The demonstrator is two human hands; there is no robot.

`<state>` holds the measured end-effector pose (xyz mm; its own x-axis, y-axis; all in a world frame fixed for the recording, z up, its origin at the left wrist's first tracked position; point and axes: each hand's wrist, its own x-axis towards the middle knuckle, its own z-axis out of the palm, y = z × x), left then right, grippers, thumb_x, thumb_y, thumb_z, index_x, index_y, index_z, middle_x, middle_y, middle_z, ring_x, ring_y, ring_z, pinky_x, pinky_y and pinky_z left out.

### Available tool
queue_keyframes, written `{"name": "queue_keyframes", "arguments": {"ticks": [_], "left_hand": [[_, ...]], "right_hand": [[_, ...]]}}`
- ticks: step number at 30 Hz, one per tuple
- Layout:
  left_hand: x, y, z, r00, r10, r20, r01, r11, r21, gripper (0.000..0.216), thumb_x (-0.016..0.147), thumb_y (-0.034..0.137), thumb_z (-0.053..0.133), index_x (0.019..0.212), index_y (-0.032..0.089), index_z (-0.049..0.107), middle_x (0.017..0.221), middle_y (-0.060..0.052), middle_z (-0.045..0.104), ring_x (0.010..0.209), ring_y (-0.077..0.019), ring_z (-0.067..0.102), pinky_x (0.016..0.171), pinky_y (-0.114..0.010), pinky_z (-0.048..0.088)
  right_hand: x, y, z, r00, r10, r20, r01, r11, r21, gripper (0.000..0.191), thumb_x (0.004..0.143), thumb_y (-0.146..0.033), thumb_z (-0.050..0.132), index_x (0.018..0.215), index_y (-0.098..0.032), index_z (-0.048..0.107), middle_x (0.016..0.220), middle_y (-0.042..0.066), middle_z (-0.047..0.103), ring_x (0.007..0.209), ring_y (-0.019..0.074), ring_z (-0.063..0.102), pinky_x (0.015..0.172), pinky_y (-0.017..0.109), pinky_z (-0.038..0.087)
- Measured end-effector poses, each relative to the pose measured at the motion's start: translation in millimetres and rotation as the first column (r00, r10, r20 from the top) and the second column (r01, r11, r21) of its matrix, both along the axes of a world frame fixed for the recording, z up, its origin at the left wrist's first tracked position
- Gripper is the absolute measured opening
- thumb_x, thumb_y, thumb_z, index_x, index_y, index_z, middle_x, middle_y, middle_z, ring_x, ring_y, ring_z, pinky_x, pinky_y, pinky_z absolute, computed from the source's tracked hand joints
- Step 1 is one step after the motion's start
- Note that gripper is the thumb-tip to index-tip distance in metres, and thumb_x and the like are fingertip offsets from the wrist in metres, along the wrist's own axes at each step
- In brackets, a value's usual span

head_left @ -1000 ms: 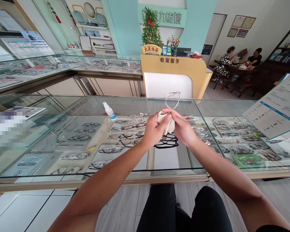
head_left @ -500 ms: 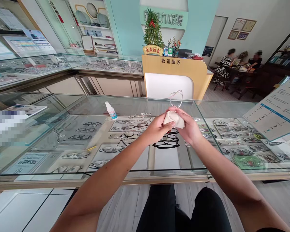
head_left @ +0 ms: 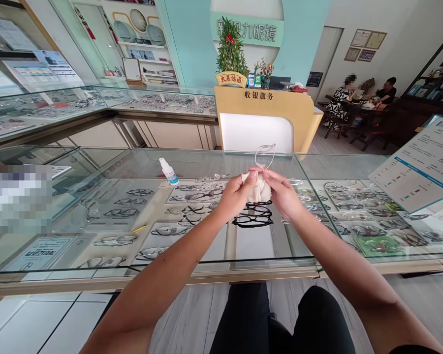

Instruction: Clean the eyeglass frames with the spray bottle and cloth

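Both my hands meet above the glass counter. In my left hand is a bunched off-white cloth, pinched under the thumb and hanging down between the hands. My right hand has its fingers closed on a pair of eyeglasses with a thin, light frame. One rounded rim stands up above the fingertips; the rest is hidden by the cloth and fingers. Beneath, inside the case, several black-framed glasses lie in a column. A white spray bottle with a blue label stands on the glass to the left.
The glass display case holds rows of eyeglasses on trays. A printed sign stands at the right. Beyond is a wooden cashier desk with a plant. Two people sit at a table in the far right background.
My hands have shifted slightly, and the cloth now hangs lower and looser between them. The upright rim has moved a little left and down. My left thumb has risen to the cloth's top.
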<state>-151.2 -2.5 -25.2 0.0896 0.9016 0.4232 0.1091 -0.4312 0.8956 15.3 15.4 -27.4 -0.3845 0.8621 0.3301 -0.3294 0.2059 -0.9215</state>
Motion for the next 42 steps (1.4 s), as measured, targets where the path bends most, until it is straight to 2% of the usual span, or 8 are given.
{"name": "queue_keyframes", "arguments": {"ticks": [6,13,18,24,28,30,32,42], "left_hand": [[-6.8,11.0,-7.7,0.996,0.069,0.058,-0.066,0.996,-0.060,0.077,0.088,0.096,0.061,0.084,0.020,0.071,0.074,-0.003,0.068,0.070,-0.0179,0.058,0.067,-0.031,0.049],[-25.6,26.1,-6.7,0.973,0.221,0.067,-0.225,0.973,0.052,0.048,0.098,0.066,0.069,0.113,0.021,0.076,0.101,-0.006,0.078,0.092,-0.0228,0.068,0.086,-0.034,0.054],[-26.4,17.6,6.9,0.968,0.232,0.097,-0.242,0.964,0.107,0.022,0.090,0.044,0.071,0.088,0.023,0.068,0.080,0.000,0.061,0.070,-0.0157,0.050,0.068,-0.030,0.044],[-27.1,6.3,10.3,0.936,0.350,-0.046,-0.324,0.903,0.281,0.043,0.089,0.036,0.077,0.068,0.023,0.041,0.062,0.007,0.033,0.060,-0.0117,0.029,0.059,-0.031,0.027],[-28.7,9.6,7.7,0.887,0.448,-0.111,-0.336,0.792,0.509,0.041,0.089,0.035,0.081,0.072,0.024,0.046,0.073,0.003,0.058,0.070,-0.0155,0.052,0.069,-0.032,0.043],[-28.8,11.7,6.9,0.867,0.478,-0.142,-0.290,0.714,0.637,0.041,0.085,0.039,0.089,0.078,0.024,0.051,0.103,-0.005,0.078,0.093,-0.0222,0.066,0.086,-0.039,0.054],[-28.7,12.9,6.0,0.848,0.499,-0.177,-0.240,0.660,0.712,0.044,0.084,0.043,0.094,0.082,0.025,0.054,0.133,-0.010,0.080,0.110,-0.0272,0.070,0.098,-0.046,0.056],[-29.8,13.0,3.9,0.844,0.478,-0.245,-0.155,0.653,0.741,0.045,0.088,0.049,0.094,0.088,0.025,0.056,0.142,-0.012,0.080,0.134,-0.0316,0.073,0.110,-0.052,0.060]], "right_hand": [[15.3,16.5,6.1,0.986,-0.141,-0.089,0.147,0.987,0.058,0.030,0.096,-0.054,0.079,0.111,-0.032,0.090,0.136,0.004,0.081,0.117,0.0253,0.070,0.101,0.039,0.056],[26.2,25.2,14.8,0.980,-0.182,-0.085,0.189,0.979,0.074,0.030,0.095,-0.055,0.074,0.102,-0.028,0.086,0.118,0.008,0.085,0.105,0.0259,0.072,0.095,0.041,0.058],[25.1,22.4,15.0,0.992,-0.121,-0.033,0.123,0.989,0.079,0.029,0.098,-0.051,0.070,0.098,-0.027,0.085,0.111,0.007,0.084,0.106,0.0268,0.072,0.097,0.042,0.055],[25.4,22.0,14.9,0.993,-0.100,0.066,0.091,0.987,0.135,0.029,0.098,-0.043,0.061,0.087,-0.025,0.082,0.098,0.007,0.084,0.104,0.0268,0.072,0.098,0.041,0.053],[26.7,20.5,16.0,0.981,-0.090,0.171,0.053,0.976,0.209,0.032,0.099,-0.037,0.057,0.084,-0.024,0.081,0.086,0.005,0.081,0.096,0.0259,0.071,0.100,0.041,0.051],[27.1,17.9,17.8,0.969,-0.081,0.234,0.022,0.969,0.246,0.034,0.100,-0.036,0.056,0.081,-0.024,0.081,0.084,0.005,0.079,0.092,0.0251,0.068,0.099,0.041,0.052],[27.1,15.1,19.7,0.958,-0.063,0.281,-0.014,0.965,0.263,0.036,0.100,-0.037,0.055,0.077,-0.025,0.080,0.082,0.005,0.078,0.088,0.0248,0.065,0.095,0.041,0.053],[28.7,11.1,23.4,0.946,-0.030,0.322,-0.049,0.971,0.233,0.033,0.098,-0.040,0.059,0.074,-0.025,0.075,0.074,0.003,0.074,0.078,0.0241,0.065,0.086,0.041,0.052]]}}
